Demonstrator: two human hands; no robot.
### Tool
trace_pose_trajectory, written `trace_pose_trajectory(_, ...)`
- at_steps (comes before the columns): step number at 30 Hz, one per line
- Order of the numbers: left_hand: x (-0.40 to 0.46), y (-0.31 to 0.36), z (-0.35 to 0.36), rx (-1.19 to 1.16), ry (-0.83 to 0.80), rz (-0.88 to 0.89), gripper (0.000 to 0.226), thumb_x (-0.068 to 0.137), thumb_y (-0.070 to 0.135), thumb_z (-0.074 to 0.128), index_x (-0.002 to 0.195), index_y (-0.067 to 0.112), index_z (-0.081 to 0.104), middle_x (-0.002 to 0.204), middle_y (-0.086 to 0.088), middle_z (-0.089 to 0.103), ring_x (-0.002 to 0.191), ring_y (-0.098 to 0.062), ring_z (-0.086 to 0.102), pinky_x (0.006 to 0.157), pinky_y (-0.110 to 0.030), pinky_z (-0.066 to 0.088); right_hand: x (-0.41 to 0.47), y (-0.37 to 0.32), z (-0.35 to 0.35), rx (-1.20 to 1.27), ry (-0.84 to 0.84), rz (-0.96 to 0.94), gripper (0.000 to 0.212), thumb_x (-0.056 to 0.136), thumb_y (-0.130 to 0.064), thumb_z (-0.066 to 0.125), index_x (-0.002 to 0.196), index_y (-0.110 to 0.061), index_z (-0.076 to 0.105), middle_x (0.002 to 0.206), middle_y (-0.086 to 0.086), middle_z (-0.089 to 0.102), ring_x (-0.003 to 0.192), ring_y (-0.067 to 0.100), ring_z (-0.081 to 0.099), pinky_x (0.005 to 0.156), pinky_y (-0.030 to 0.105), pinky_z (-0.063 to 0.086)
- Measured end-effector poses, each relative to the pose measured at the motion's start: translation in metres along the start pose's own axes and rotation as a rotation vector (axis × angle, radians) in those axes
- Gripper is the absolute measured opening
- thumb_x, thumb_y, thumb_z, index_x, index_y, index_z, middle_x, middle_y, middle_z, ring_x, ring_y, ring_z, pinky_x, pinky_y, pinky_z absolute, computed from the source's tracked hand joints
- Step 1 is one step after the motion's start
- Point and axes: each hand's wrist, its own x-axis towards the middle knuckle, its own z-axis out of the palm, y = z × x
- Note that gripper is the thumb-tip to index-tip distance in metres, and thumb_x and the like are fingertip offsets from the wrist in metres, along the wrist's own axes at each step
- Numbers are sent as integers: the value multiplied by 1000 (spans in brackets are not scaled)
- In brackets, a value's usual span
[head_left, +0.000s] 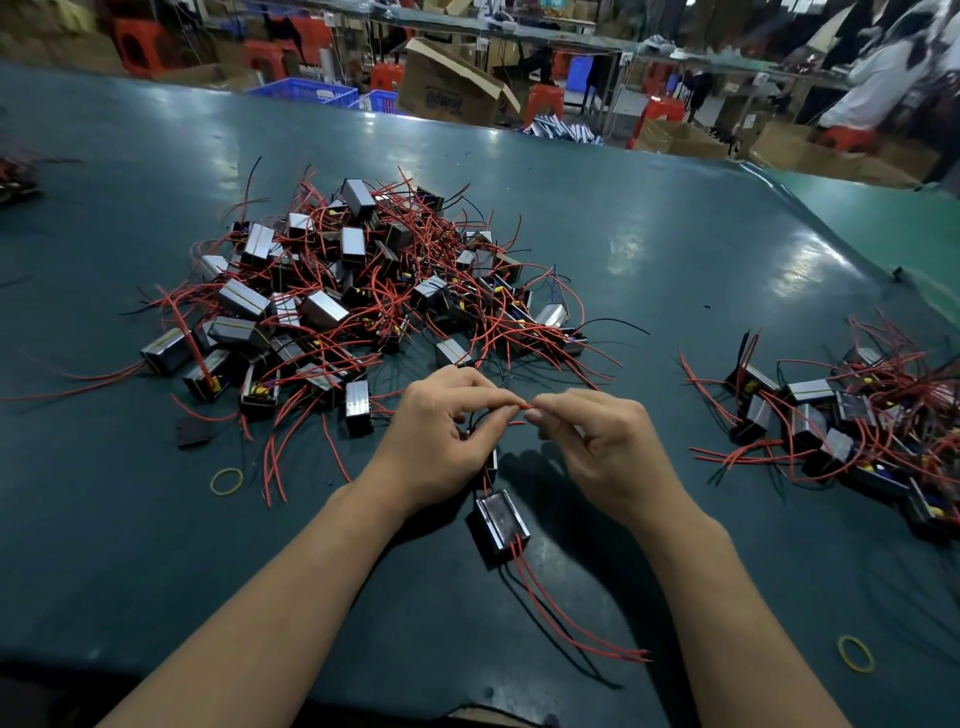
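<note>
On green mat (675, 249): loose yellow bands (226, 480) (855, 653), two; red wire (524, 407), one, pinched between my left hand (441, 436) and right hand (597, 441).

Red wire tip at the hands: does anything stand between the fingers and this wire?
Nothing visible does. The left hand and the right hand both pinch the red wire tip directly, above the table. The pile of modules lies farther back.
</note>
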Motion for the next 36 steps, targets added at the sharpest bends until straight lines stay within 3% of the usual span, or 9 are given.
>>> trace_pose_trajectory(4, 0, -1, 1, -26, -17, 37, 11, 84, 10, 73, 93, 14, 78, 82, 5, 67, 82, -8, 61, 75, -22, 48, 0, -7, -5, 290, -57, 229, 20, 93, -16, 64, 75, -16, 73, 56, -6, 60, 52, 4, 54, 54, 15, 40)
trace_pose_trajectory(8, 0, 2, 12, -18, 46, 112, 10, 83, 11, 73, 91, 10, 79, 81, 1, 67, 77, -16, 61, 71, -31, 50, 9, -16, -4, 739, 19, 769, 35, 81, -18, 61, 47, -15, 56, 37, 1, 37, 33, 13, 31, 36, 16, 21)
trace_pose_trajectory(12, 2, 7, 23, 59, 76, 168, 12, 85, 7, 72, 96, 6, 77, 82, -5, 67, 76, -24, 61, 70, -38, 50, 18, -15, -7, 1188, -31, 1193, 34, 89, -21, 48, 55, -16, 44, 38, -5, 28, 31, 9, 25, 29, 14, 15)
trace_pose_trajectory(15, 2, 9, 17, 53, 182, 119, 22, 88, 12, 68, 108, 4, 73, 97, -7, 68, 90, -23, 62, 85, -32, 50, 20, -18, -18, 942, -38, 1175, 34, 96, -34, 53, 70, -12, 57, 47, -3, 45, 38, 9, 39, 33, 17, 28)
trace_pose_trajectory(19, 2, 3, -2, 45, 391, -40, 23, 94, 19, 56, 107, 10, 72, 94, -1, 69, 89, -16, 61, 85, -27, 47, 20, -34, -44, -61, -129, 951, 51, 90, -60, 54, 89, -10, 65, 78, 5, 69, 71, 25, 65, 63, 34, 53)
trace_pose_trajectory(21, 3, -1, -7, 39, 426, -115, 20, 95, 16, 55, 105, 11, 72, 89, 1, 68, 84, -18, 61, 81, -35, 49, 19, -55, -47, -434, -142, 764, 45, 90, -60, 53, 98, -18, 64, 95, 5, 70, 93, 32, 63, 80, 39, 51)
trace_pose_trajectory(25, 4, 0, -8, 71, 429, -126, 20, 95, 15, 55, 105, 11, 72, 90, 2, 68, 84, -23, 62, 78, -41, 51, 5, -110, -1, -311, -326, 332, 14, 94, -31, 52, 95, -19, 59, 99, 1, 57, 98, 25, 54, 79, 38, 47)
trace_pose_trajectory(29, 4, -2, -12, 61, 470, -147, 22, 96, 18, 52, 104, 11, 72, 91, 4, 68, 85, -22, 65, 79, -40, 52, -8, -108, 39, -468, -456, 229, 20, 87, -8, 47, 105, -6, 56, 112, 14, 54, 108, 32, 47, 91, 37, 39)
trace_pose_trajectory(36, 3, -4, -11, 89, 456, -151, 21, 94, 18, 54, 102, 11, 73, 87, 9, 64, 82, -18, 62, 76, -29, 48, -3, -14, -12, -773, -283, 634, 29, 91, -15, 45, 116, -5, 53, 123, 16, 54, 113, 33, 49, 93, 37, 39)
